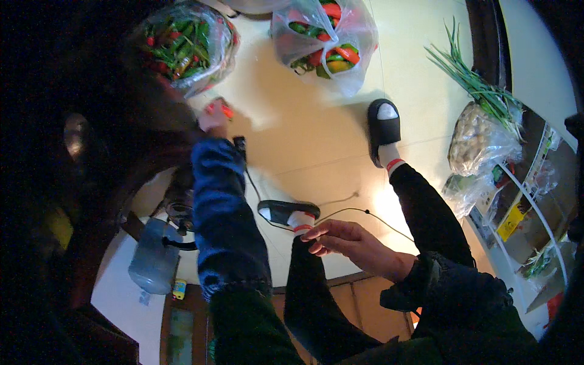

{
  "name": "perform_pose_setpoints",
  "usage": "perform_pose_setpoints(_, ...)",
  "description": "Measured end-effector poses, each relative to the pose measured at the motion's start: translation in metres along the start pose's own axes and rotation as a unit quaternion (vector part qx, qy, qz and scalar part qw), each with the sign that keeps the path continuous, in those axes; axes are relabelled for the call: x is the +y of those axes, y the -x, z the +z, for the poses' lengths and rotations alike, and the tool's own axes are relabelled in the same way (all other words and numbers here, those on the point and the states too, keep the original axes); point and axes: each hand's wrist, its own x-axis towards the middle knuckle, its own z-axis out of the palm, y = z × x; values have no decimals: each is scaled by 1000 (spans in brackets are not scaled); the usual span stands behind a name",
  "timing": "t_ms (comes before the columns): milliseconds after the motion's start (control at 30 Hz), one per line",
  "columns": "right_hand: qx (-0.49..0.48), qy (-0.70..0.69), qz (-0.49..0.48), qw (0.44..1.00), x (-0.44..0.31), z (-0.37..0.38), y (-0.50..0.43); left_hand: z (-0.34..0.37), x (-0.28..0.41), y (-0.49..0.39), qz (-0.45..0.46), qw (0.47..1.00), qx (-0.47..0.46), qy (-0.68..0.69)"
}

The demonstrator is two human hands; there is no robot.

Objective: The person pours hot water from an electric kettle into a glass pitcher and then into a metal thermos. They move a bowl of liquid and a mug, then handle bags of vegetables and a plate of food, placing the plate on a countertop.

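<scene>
My left hand (214, 118) reaches low on the left, its fingers closed around a red pepper (226, 111). Just beyond it stands a clear plastic bag (228, 54) full of green and red peppers (185, 48). A translucent white plastic bag (358, 77) with larger red and green peppers (340, 61) lies on the floor at the top centre. Above my lower leg hangs my right hand (349, 242), thumb close to the bent fingers; I see nothing in it.
A black cable (255, 187) runs over the tiled floor by my slippers (384, 127). Green onions (483, 86), a bag of brownish round produce (474, 137) and a rack (529, 191) are at the right. A large water bottle (154, 258) stands lower left.
</scene>
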Motion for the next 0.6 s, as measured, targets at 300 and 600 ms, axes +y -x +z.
perform_pose_setpoints(300, -19, -34, -19, 999, 6, 3, -13, -193, 197, 50, -40, 892, -42, 449)
perform_pose_setpoints(600, 0, -62, -62, 996, 26, 7, -23, -128, 268, 23, 366, 919, -22, -142)
